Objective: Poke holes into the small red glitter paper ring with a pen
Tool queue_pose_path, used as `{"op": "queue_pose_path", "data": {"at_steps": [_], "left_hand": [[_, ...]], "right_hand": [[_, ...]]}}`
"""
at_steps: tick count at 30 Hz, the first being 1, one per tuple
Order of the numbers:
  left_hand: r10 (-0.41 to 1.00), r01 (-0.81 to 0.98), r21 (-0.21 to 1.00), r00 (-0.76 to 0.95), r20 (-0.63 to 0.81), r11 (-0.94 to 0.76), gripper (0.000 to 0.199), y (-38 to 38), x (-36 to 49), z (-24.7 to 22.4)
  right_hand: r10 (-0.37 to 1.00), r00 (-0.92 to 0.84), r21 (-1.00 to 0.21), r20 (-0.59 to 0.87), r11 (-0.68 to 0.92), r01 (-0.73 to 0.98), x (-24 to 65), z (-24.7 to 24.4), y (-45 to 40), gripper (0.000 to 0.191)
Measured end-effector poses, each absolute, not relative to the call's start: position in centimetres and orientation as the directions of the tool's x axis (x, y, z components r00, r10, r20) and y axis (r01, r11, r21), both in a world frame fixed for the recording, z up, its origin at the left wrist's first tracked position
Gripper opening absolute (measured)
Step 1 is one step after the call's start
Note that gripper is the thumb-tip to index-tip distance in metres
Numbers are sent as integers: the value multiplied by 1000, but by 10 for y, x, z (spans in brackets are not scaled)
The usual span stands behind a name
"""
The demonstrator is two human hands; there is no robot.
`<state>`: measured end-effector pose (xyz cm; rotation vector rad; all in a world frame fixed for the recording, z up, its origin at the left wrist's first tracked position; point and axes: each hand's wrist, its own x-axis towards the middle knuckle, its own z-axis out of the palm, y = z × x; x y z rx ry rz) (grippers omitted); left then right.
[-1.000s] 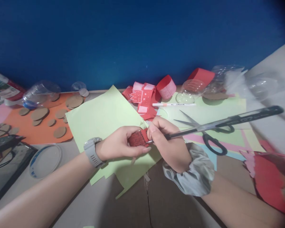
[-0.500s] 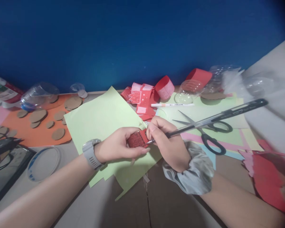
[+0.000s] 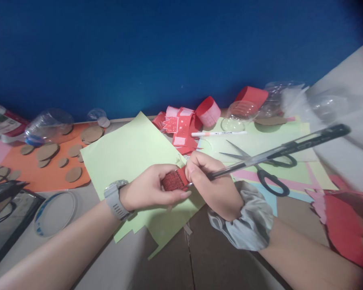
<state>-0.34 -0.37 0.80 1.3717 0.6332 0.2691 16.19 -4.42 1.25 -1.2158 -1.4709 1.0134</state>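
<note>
A: How were the fingers set?

B: Thumb and fingers of the left hand (image 3: pixel 149 189) were curled round a small red piece (image 3: pixel 172 181) bearing a black cross-hatched pattern. Those of the right hand (image 3: pixel 210 185) pinched a black pen (image 3: pixel 314 141), its point at the plain end of the piece; contact there could not be made out.

A: Where was the piece relative to the pale green sheet (image 3: pixel 133 141)?

B: Above it, held over the right part. The pen slanted rightward past the sheet's edge.

A: And farther out?

B: Right of the sheet, scissors (image 3: pixel 261 173) rested, blades parted, on coloured paper (image 3: pixel 302 173); a white marker (image 3: pixel 219 133) lay off its upper right edge, near red and pink paper strips (image 3: pixel 183 125). Left of the sheet, cardboard discs (image 3: pixel 47 152) dotted an orange sheet (image 3: pixel 53 177).
</note>
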Motion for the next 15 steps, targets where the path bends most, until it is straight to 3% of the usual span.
{"op": "queue_pose_path", "data": {"at_steps": [15], "left_hand": [[545, 182, 960, 793, -272, 215, 24, -4, -4, 6]], "right_hand": [[992, -47, -977, 114, 121, 177, 162, 13, -44, 25]]}}
